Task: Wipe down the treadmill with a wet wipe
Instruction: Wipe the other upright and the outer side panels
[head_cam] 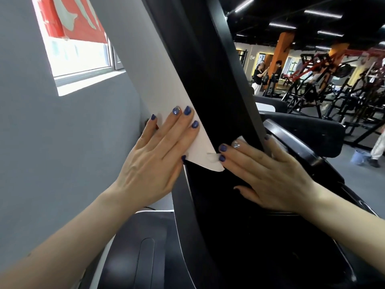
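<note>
On the treadmill's (218, 101) slanted upright, the left hand (154, 161) lies flat, fingers straight, steadying the pale side, while the right hand (268, 176) presses the wipe (213, 158) with straight fingers against the black face. Wiping looks under way; next the wipe likely slides along the post. A blue bucket (358, 157) stands far off, contents unseen.

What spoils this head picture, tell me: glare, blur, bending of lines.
Head view: the window is blown out white, so nothing outside shows; the wide lens bows the treadmill upright and tilts the gym; the far gym machines are soft; the left hand and right hand are sharp and evenly lit; the wet wipe barely shows.
</note>
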A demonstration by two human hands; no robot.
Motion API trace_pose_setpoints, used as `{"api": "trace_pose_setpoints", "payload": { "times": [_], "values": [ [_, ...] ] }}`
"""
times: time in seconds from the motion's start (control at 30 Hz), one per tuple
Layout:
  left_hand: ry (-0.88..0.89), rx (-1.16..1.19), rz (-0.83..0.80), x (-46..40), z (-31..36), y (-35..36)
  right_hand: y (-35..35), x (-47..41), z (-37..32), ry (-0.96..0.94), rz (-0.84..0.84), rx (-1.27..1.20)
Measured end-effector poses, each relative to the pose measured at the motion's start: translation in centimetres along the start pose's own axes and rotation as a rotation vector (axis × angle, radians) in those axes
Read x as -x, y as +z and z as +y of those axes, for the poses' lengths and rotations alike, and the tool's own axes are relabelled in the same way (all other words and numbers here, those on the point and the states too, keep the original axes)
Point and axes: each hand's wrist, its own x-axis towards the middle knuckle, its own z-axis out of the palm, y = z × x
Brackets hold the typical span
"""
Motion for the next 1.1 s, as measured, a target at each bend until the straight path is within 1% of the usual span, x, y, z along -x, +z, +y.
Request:
{"api": "trace_pose_setpoints", "payload": {
  "times": [0.1,0.17,0.3,0.53,0.67,0.73,0.93,1.0,1.1],
  "values": [
    [-0.026,-0.028,0.018,-0.2,-0.2,-0.3,-0.1,1.1,1.0,0.005,-0.028,0.065],
    [-0.041,-0.028,0.028,-0.7,-0.5,-0.4,-0.4,-0.3,0.9,0.032,-0.024,0.079],
    [-0.030,-0.014,0.035,-1.2,-1.0,-0.2,-0.8,-4.0,0.1,0.061,0.035,0.037],
    [0.004,0.002,0.035,-1.2,-1.4,-0.5,-0.9,-0.7,2.0,0.069,-0.031,0.096],
    [0.025,0.018,0.053,-1.3,-1.7,-0.4,-1.4,-4.5,1.0,0.126,0.012,0.023],
    [0.029,0.028,0.070,-1.2,-1.7,-0.3,-1.7,-5.7,0.9,0.123,0.020,0.015],
    [-0.015,0.028,0.100,-1.2,-1.9,-0.5,-2.2,-2.2,2.5,0.148,-0.043,0.012],
    [-0.031,0.041,0.100,-1.4,-2.1,-0.6,-2.5,-3.3,2.8,0.145,-0.046,0.010],
    [-0.030,0.051,0.086,-1.4,-2.3,-0.4,-3.4,-7.4,3.0,0.175,0.004,-0.027]
  ]
}}
